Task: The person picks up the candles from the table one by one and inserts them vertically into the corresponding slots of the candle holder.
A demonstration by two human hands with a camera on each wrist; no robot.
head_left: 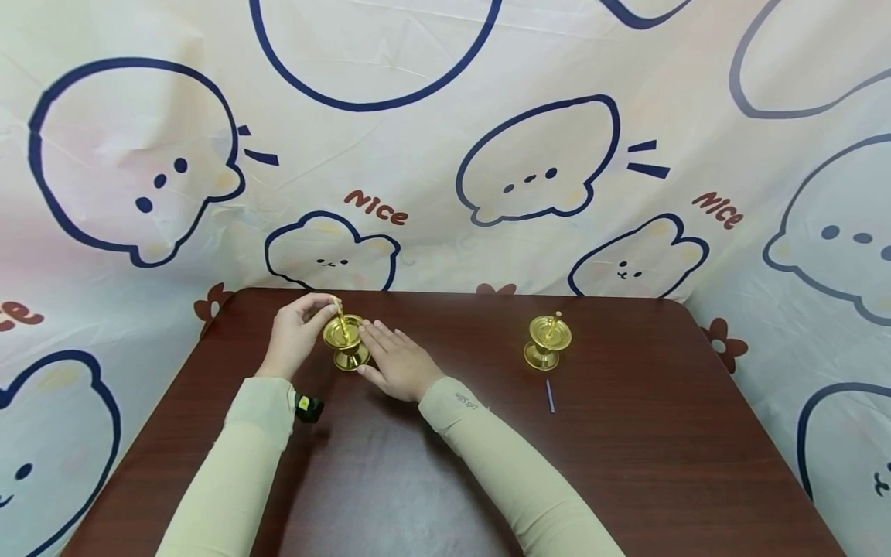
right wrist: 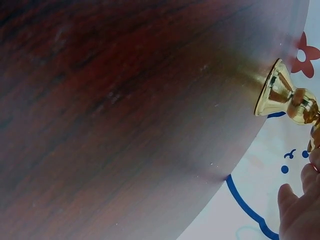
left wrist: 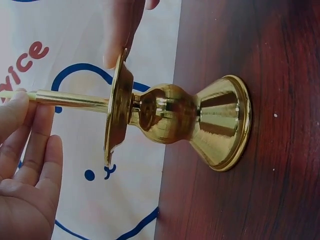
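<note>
A brass candle holder (head_left: 351, 357) stands upright at the back left of the table, with a wide dish and a thin tube rising from its middle. In the left wrist view, a thin pale-yellow stick (left wrist: 32, 95) sits in line with the tube's top end. My left hand (head_left: 298, 331) pinches this stick between thumb and fingertips. From the other side, my right hand (head_left: 402, 362) touches the dish's rim with its fingers fairly straight. The right wrist view shows the holder's base (right wrist: 274, 92) and only part of that hand.
A second brass candle holder (head_left: 542, 355), with a small pale tip on its tube, stands at the back right. In front of it lies a thin bluish-purple stick (head_left: 551, 396). A printed cloth (head_left: 431, 155) hangs behind the dark wooden table (head_left: 626, 433).
</note>
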